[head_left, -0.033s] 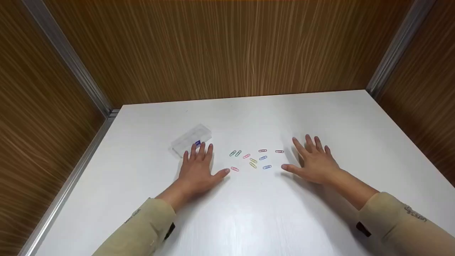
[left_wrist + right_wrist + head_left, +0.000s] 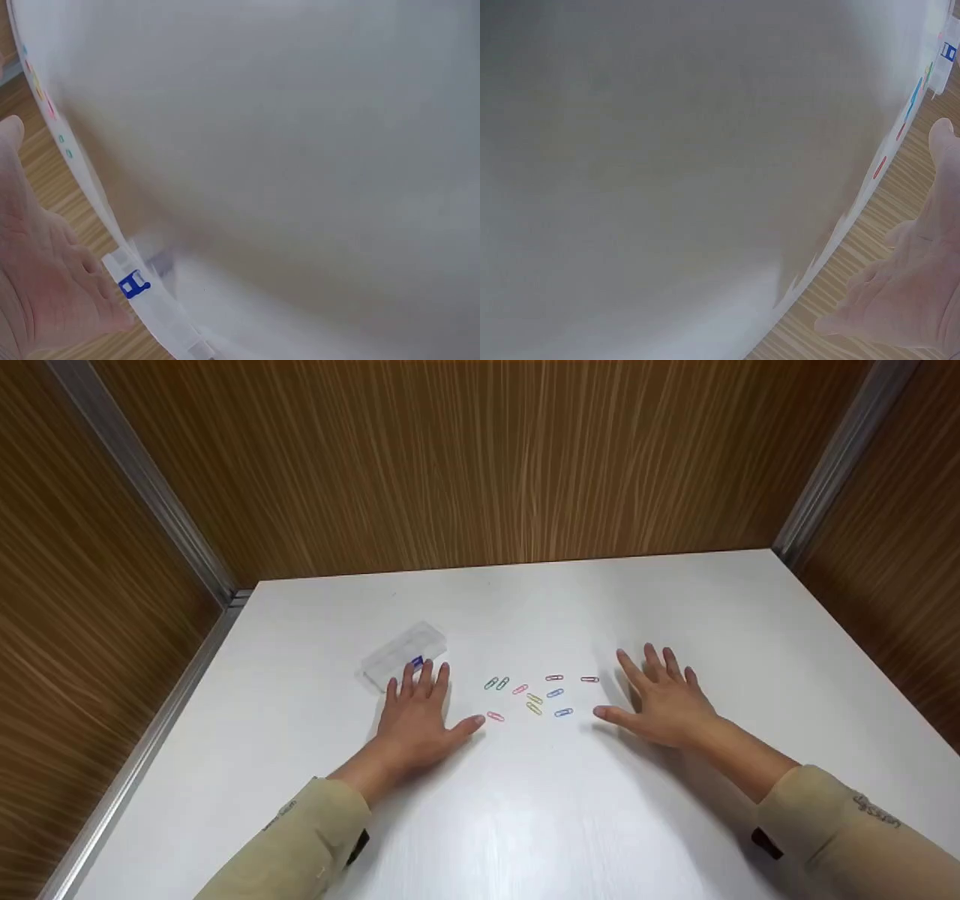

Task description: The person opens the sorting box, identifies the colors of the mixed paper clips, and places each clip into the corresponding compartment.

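Observation:
Several coloured paper clips lie loose on the white table. Two green paper clips point(image 2: 503, 683) are side by side at the left of the group, and a pink paper clip point(image 2: 495, 716) lies close to my left thumb tip. Yellow paper clips point(image 2: 533, 708) are in the middle, blue ones point(image 2: 563, 712) to their right, and a dark red paper clip point(image 2: 590, 679) is farthest right. My left hand point(image 2: 415, 727) is spread, palm down, its fingertips overlapping the near edge of a clear plastic box point(image 2: 403, 651). My right hand point(image 2: 667, 706), also spread and holding nothing, is right of the clips.
The clear box has a blue mark point(image 2: 135, 284) on its side, seen in the left wrist view. Wood-patterned panels point(image 2: 510, 465) stand behind the table point(image 2: 525, 810) and at both sides, with metal posts point(image 2: 150, 480) at the corners.

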Action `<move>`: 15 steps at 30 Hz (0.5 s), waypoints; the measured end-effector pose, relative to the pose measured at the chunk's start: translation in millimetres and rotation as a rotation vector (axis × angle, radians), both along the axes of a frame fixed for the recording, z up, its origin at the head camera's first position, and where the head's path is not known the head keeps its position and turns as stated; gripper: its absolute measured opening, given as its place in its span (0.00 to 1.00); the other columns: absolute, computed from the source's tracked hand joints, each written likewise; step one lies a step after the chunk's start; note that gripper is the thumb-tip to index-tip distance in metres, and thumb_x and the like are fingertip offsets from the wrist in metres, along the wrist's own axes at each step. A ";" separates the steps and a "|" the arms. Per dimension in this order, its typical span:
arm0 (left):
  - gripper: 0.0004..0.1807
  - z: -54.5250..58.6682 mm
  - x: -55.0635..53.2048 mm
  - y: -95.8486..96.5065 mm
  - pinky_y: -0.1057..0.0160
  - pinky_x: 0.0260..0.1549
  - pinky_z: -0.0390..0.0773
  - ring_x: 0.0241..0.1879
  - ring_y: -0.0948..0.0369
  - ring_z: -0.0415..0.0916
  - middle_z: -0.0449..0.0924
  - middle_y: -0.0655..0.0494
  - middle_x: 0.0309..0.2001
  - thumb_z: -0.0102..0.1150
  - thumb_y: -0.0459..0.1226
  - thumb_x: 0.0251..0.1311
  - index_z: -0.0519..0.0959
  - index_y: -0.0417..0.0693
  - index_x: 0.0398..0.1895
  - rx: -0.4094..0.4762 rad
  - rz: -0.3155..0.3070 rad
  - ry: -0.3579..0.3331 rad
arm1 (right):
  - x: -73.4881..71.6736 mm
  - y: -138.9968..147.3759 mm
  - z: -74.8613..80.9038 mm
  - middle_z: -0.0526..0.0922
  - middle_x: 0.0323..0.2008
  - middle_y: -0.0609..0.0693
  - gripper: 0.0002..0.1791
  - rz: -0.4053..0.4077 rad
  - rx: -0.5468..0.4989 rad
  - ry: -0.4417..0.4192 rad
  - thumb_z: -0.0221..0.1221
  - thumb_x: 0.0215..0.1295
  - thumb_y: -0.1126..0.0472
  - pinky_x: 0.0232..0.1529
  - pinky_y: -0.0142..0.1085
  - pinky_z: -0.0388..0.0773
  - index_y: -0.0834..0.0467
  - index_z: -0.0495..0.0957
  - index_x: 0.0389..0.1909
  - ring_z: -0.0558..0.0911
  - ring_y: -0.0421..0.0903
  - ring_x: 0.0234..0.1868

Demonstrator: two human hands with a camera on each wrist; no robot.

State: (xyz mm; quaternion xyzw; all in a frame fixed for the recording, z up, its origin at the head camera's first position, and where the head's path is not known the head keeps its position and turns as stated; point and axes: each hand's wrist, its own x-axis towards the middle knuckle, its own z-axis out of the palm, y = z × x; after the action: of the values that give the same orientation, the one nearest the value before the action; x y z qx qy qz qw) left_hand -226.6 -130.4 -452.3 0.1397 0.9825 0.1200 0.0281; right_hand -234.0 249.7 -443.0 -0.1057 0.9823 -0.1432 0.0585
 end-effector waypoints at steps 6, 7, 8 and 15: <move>0.59 0.2 0.1 0.3 0.35 0.79 0.36 0.84 0.39 0.32 0.40 0.39 0.86 0.44 0.74 0.69 0.46 0.44 0.87 -0.017 0.004 -0.004 | -2.1 0.6 -1.7 0.37 0.83 0.71 0.64 0.000 0.013 -0.002 0.49 0.65 0.16 0.75 0.74 0.35 0.54 0.42 0.88 0.35 0.73 0.82; 0.59 0.2 0.3 0.3 0.35 0.79 0.36 0.84 0.39 0.32 0.40 0.39 0.86 0.43 0.74 0.68 0.46 0.44 0.87 -0.021 0.004 -0.005 | -2.5 0.6 -2.2 0.37 0.83 0.71 0.64 0.001 0.015 -0.001 0.49 0.65 0.16 0.75 0.74 0.35 0.54 0.42 0.88 0.35 0.73 0.82; 0.59 -0.1 0.3 0.2 0.36 0.79 0.36 0.84 0.39 0.32 0.40 0.39 0.86 0.43 0.74 0.69 0.46 0.44 0.87 -0.024 0.005 -0.007 | -2.9 0.4 -2.4 0.37 0.83 0.71 0.64 0.001 0.017 0.000 0.49 0.65 0.16 0.75 0.74 0.35 0.54 0.43 0.88 0.35 0.73 0.82; 0.59 0.8 -0.9 -2.8 0.36 0.79 0.37 0.84 0.38 0.34 0.42 0.39 0.86 0.44 0.74 0.69 0.47 0.43 0.87 -0.013 0.013 0.000 | -7.8 -3.7 3.0 0.39 0.83 0.72 0.63 0.018 0.016 0.021 0.50 0.66 0.17 0.75 0.74 0.37 0.56 0.44 0.87 0.38 0.74 0.82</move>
State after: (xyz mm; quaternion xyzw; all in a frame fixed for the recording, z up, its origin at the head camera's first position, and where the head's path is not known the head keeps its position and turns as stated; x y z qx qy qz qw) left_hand -227.4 -133.1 -451.5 0.1331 0.9841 0.1140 0.0284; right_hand -241.8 246.1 -440.0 -0.1156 0.9830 -0.1339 0.0503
